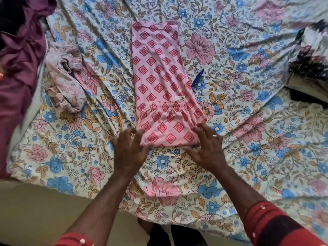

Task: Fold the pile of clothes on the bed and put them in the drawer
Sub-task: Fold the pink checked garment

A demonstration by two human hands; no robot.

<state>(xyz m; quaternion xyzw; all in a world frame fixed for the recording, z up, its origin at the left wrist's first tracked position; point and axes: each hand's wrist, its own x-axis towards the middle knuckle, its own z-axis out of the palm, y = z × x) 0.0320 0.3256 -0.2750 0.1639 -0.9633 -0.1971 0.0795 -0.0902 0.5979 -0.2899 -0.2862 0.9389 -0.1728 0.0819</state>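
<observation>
- The left hand (130, 151) has its fingers spread wide and nearly straight, holding nothing; the fingertips lie at the near left corner of the pink diamond-print garment (160, 82).
- The right hand (206, 148) is likewise spread wide and flat, its fingertips at the near right corner of that same garment; whether they press on the cloth or just touch its edge cannot be told.
- Two hands, then, one at each near corner, with two red patterned sleeves (273, 226) low in the view.
- The pink diamond-print garment, one piece, lies as a long narrow strip running away from the hands, its near end folded over so that the elastic waistband and a small white label (179, 98) show on top.
- It rests on the flowered bedsheet (248, 121), about the middle of the bed.
- One blue clothes peg (197, 78) lies just beside the garment's right edge.
- To the garment's left lies one crumpled pale floral garment (65, 82), apart from it.
- Farther left is one heap of maroon cloth (19, 55).
- Well to the garment's right, at the bed's edge, is one dark floral cloth (310, 66), blurred.
</observation>
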